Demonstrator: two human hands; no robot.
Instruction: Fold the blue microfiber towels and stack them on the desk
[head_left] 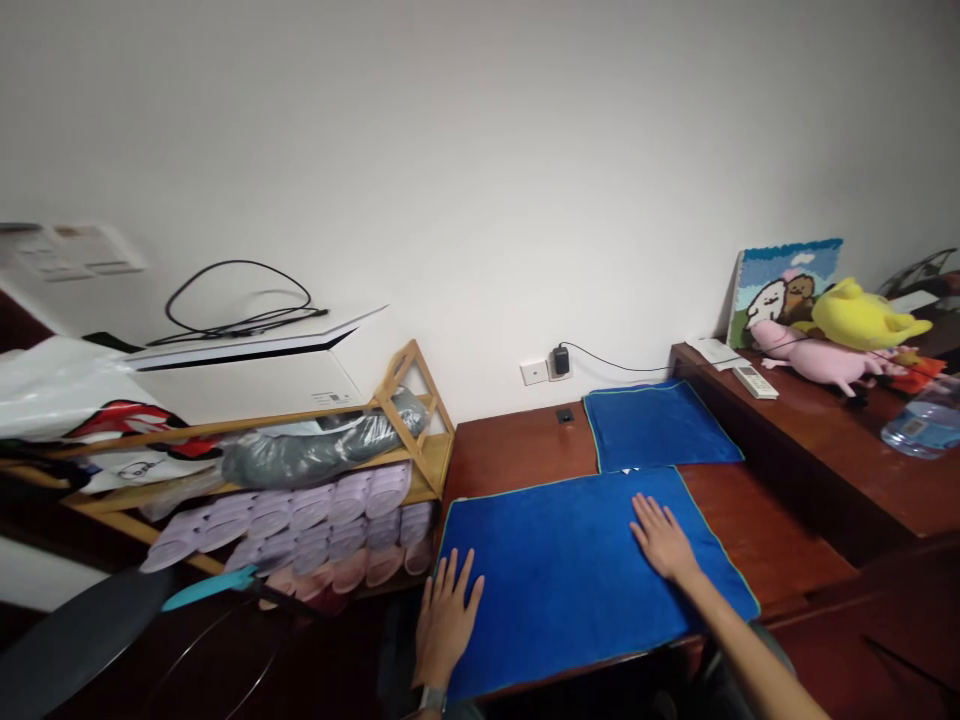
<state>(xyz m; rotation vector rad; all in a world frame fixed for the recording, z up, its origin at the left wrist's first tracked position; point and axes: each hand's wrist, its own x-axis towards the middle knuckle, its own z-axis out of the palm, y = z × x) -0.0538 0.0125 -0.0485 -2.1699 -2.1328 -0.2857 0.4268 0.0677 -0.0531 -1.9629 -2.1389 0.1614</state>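
Observation:
A blue towel (pixel 555 570) with light green edging lies spread over the front of the brown desk (pixel 517 450). Flat near its left edge rests my left hand (pixel 448 612), fingers stretched out, a watch band at the wrist. My right hand (pixel 664 540) lies palm down on the upper right part of the same towel, its fingers extended. Neither hand holds anything. Behind, a second blue towel (pixel 656 425), folded smaller, lies against the wall side of the desk, its lower edge meeting the first towel.
A wooden rack (pixel 416 400) on the left holds several lilac slippers (pixel 352 500) and a white box (pixel 247 380). On the raised right surface are a pink plush toy (pixel 817 360), a yellow plush (pixel 862 315), a remote (pixel 754 382) and a plastic bottle (pixel 922 425). A plugged adapter (pixel 561 360) is on the wall.

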